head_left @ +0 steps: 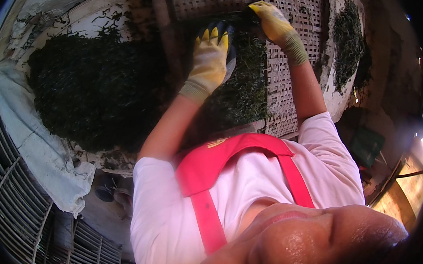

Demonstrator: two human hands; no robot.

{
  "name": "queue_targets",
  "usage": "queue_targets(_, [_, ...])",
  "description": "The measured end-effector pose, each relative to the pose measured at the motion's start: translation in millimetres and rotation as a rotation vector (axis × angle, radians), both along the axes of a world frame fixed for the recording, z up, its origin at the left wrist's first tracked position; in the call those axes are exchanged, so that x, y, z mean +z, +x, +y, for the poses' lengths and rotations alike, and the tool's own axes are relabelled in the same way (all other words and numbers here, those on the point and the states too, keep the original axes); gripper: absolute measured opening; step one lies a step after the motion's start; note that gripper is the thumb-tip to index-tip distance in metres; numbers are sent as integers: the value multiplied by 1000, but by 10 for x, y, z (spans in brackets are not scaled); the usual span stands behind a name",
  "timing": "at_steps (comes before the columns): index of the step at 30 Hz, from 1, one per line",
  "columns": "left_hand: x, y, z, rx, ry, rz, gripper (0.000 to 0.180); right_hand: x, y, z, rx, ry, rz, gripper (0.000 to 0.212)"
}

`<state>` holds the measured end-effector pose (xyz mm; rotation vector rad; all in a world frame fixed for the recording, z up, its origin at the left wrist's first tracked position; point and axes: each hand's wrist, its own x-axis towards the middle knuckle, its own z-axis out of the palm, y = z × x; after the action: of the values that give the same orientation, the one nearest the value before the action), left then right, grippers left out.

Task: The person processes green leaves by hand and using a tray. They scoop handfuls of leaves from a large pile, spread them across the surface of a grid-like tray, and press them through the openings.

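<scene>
Dark green shredded leaves [252, 91], matted in a layer on the woven panel [287, 84]; bigger heap [93, 86] to the left. My left grip [213, 50] reaches over the layer, arm angled inward, fingers pointing away. Right grip [273, 22] at the layer's far right, wrist bent inward. Fingertips unclear: can't tell how open either is or what it holds.

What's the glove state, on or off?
On, both: yellowish gloves cover the left hand and the right hand, their ribbed cuffs meeting bare forearms.
</scene>
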<state>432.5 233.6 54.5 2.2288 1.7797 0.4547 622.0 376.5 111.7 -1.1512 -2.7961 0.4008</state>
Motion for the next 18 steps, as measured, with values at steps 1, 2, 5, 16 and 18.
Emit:
queue_targets(1, [52,-52,-12,-23,16,-71,53,18,98,-40,3,122,-27,47])
queue_targets(2, [103,-100,-23,-51,33,-143,57,67,145,-98,2,245,-57,49])
queue_targets(5, [157,-218,-38,-84,37,-272,57,251,163,-188,19,-46,233,47])
queue_targets(16, [604,-798,-199,78,62,-794,32,92,-569,-678,112,-221,573,61])
queue_targets(18, [843,-591,-280,-42,316,-473,33,-82,-649,-719,176,-266,529,66])
